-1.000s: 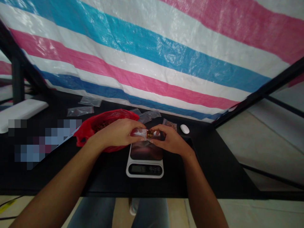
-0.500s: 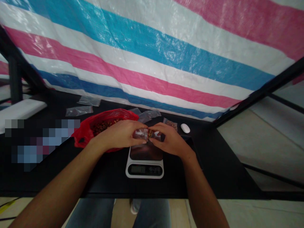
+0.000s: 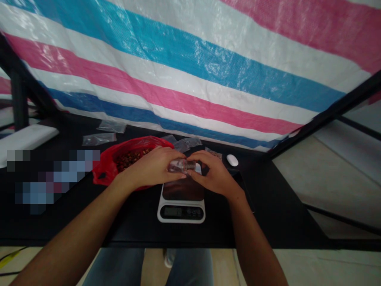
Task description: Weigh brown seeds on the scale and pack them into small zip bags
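Note:
Above the far end of a white digital kitchen scale (image 3: 182, 220), a small clear plastic bag (image 3: 177, 165) is pinched between both my hands. My left hand (image 3: 153, 165) grips the bag's left part between thumb and fingers. The fingers of my right hand (image 3: 210, 170) close on its right end, where something brownish shows through. Under the hands lies the scale's dark plate (image 3: 183, 190); its display is too dim to read. To the left, an open red plastic bag (image 3: 105, 163) holds many small brown pieces (image 3: 129, 159), partly hidden behind my left hand.
Clear plastic bags (image 3: 188, 143) lie behind the hands, with others (image 3: 99, 139) at the back left. A filled clear bag (image 3: 214, 154) and a white mouse-shaped object (image 3: 232, 160) sit at the back right. Striped sheeting (image 3: 178, 87) hangs behind the black table (image 3: 133, 226).
The clear bag has turned or been rolled between my fingers, so the brown contents at its right end show less distinctly. My hands have shifted only slightly.

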`<move>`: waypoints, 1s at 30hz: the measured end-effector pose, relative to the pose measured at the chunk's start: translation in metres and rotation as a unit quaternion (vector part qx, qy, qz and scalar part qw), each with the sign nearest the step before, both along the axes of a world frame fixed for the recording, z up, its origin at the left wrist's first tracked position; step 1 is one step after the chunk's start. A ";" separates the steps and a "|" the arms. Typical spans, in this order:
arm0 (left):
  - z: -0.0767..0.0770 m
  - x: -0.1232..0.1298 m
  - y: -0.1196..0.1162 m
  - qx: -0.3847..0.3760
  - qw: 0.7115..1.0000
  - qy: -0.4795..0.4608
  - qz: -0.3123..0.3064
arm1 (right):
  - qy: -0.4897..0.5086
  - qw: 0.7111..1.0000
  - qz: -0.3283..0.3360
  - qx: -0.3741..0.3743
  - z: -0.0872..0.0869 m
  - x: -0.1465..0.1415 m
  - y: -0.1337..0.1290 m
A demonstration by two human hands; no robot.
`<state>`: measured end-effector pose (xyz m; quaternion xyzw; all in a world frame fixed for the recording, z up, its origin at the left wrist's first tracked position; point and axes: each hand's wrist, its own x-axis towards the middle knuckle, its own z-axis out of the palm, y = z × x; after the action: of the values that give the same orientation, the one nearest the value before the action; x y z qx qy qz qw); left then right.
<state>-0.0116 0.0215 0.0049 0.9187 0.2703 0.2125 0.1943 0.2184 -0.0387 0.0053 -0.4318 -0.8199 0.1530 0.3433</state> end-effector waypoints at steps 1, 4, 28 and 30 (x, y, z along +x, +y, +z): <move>0.000 0.001 0.000 -0.001 1.000 -0.007 -0.001 | 0.009 1.000 0.005 0.019 0.000 0.000 0.000; 0.000 0.001 -0.001 -0.014 0.999 -0.044 -0.005 | 0.041 0.997 0.013 0.057 -0.001 -0.001 0.001; -0.001 0.000 -0.002 -0.035 0.995 -0.081 0.038 | 0.100 0.991 -0.024 0.081 -0.002 -0.001 0.000; -0.002 -0.001 0.000 -0.039 0.995 -0.084 0.046 | 0.106 0.991 -0.036 0.068 -0.002 0.003 0.001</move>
<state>-0.0123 0.0214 0.0030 0.8758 0.3032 0.2872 0.2418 0.2211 -0.0376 0.0032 -0.4178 -0.7714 0.1300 0.4621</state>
